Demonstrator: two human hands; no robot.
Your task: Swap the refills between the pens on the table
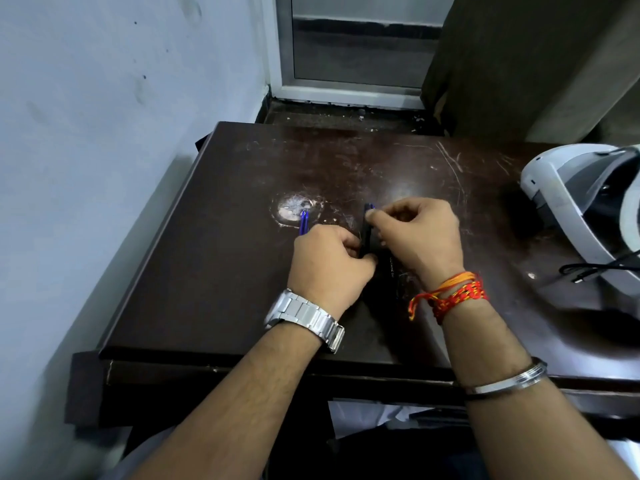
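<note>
Two hands meet over a scratched dark table [207, 271]: the left hand [329, 268] curls its fingers round the lower part of one black pen [365, 233], and the right hand [420, 237] pinches that pen's upper end near its blue tip; one blue pen [304, 224] lies flat just beyond the left knuckles, and one dark barrel with pale lettering [390, 273] lies between the wrists. Bare tabletop runs left of the left hand to the table's edge and beyond both hands to its far edge; right of the right hand, well apart, sit one white headset [585, 206] and one black cable [588, 270].
</note>
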